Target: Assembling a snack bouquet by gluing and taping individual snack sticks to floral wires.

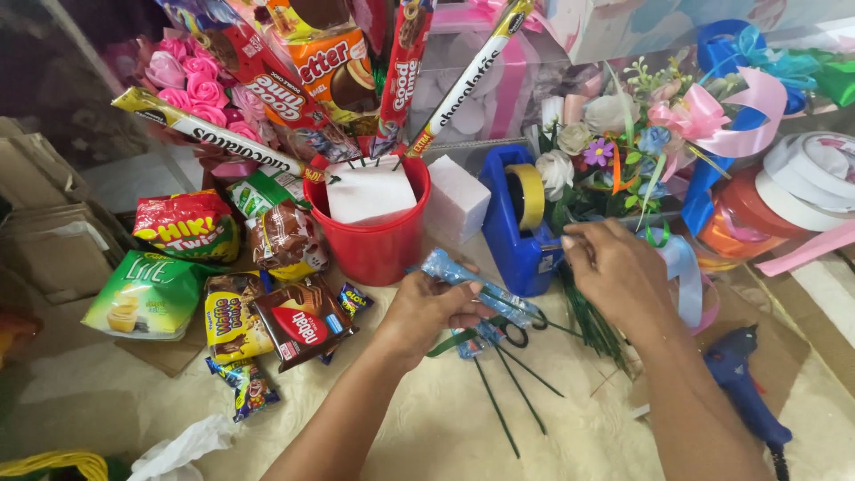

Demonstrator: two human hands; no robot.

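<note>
A cream, patterned cloth (427, 419) covers the work surface, crowded with gift-making supplies. My left hand (426, 307) is closed around a blue-wrapped snack bar (463, 276) with a green wire stem (499, 405) running down from it, held just in front of the blue tape dispenser (515, 240). My right hand (614, 272) is right of the dispenser, fingertips pinched together at its cutting edge; I take it to be drawing off a strip of tape, though the tape itself is too thin to make out. So I judge the step to be taping the stem to the bar; next would call for a clean tear and a tight wrap where wire meets wrapper. Left of the dispenser stand a white foam block (456, 200) and a red bucket (378, 240) with wrapped snacks on sticks fanning out above it. Behind the dispenser lie artificial flowers (588, 142); farther left, loose snack packets (267, 312). A blue glue gun (739, 379) lies to its lower right.
</note>
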